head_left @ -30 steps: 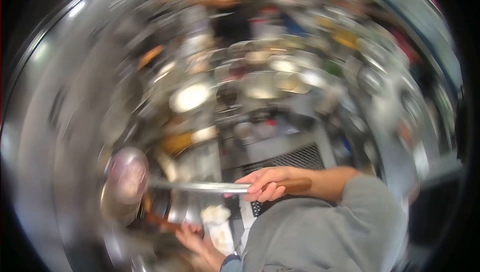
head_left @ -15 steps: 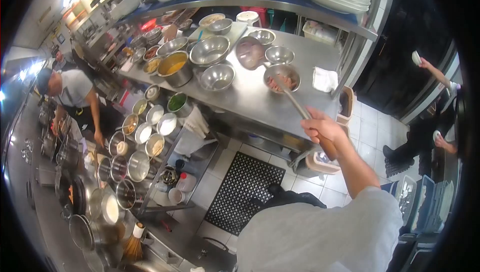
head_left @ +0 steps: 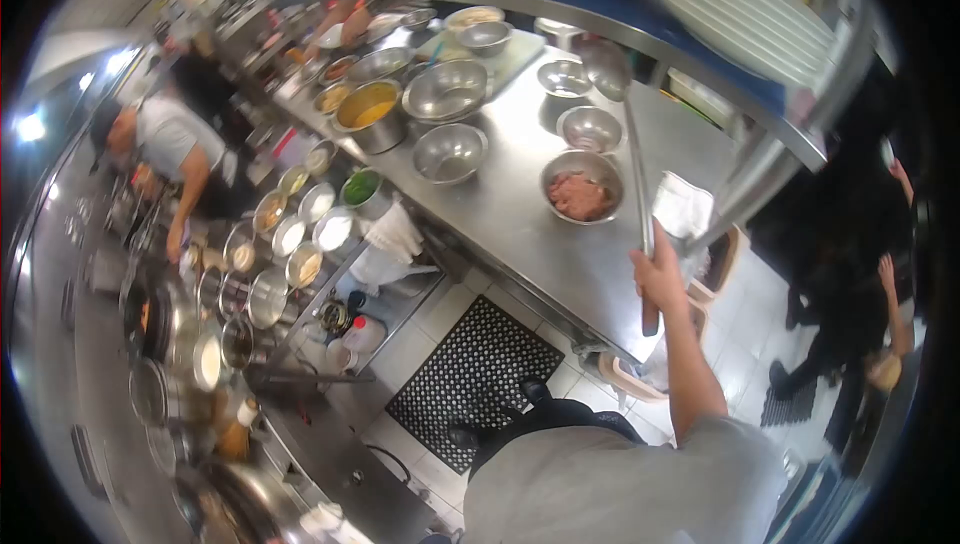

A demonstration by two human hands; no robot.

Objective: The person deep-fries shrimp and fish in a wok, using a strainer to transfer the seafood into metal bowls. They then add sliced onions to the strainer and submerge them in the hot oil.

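Observation:
My right hand point(head_left: 657, 274) is closed around the handle of a long metal ladle point(head_left: 606, 69), whose round bowl hangs over the far part of the steel counter point(head_left: 520, 194). Left of the handle sits a steel bowl of raw-looking pink meat point(head_left: 580, 194). Two smaller steel bowls point(head_left: 590, 128) point(head_left: 564, 78) stand beyond it. A folded white cloth point(head_left: 684, 206) lies just past my hand, by the counter's right edge. My left hand is out of view.
A shelf point(head_left: 700, 74) with stacked white plates point(head_left: 740, 14) crosses above the counter. At left, a co-worker point(head_left: 180, 144) leans over the stove side, near several containers point(head_left: 333, 229). More people point(head_left: 850, 294) are at right. A perforated black mat point(head_left: 475, 374) covers part of the floor.
My right hand and the ladle have moved right, away from the meat bowl, and the handle now points more steeply upward. The view has shifted.

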